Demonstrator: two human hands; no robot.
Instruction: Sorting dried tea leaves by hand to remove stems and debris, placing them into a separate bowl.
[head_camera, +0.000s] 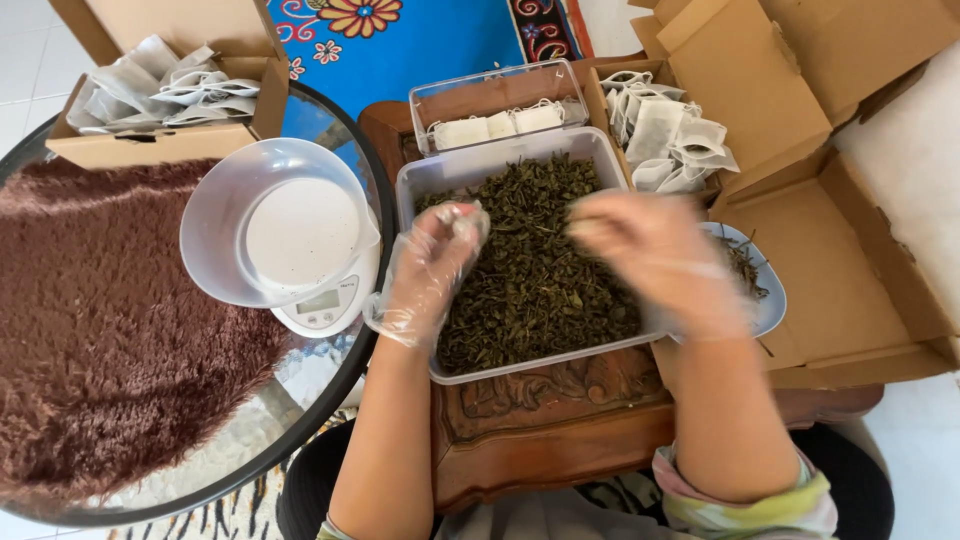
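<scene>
Tea leaves (530, 270) fill the tub (420, 180) beneath both gloved hands, left hand (430, 270) pinching a small bag, right hand (655, 260) too blurred to tell.

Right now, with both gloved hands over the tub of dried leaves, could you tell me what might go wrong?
1. The tub of dried leaves is heaped near its rim, so leaves could spill onto the carved wooden stand.
2. The right hand is blurred with motion close to the small dish at the stand's edge; a knock might tip it.
3. The left hand wears a loose glove that could snag.
</scene>
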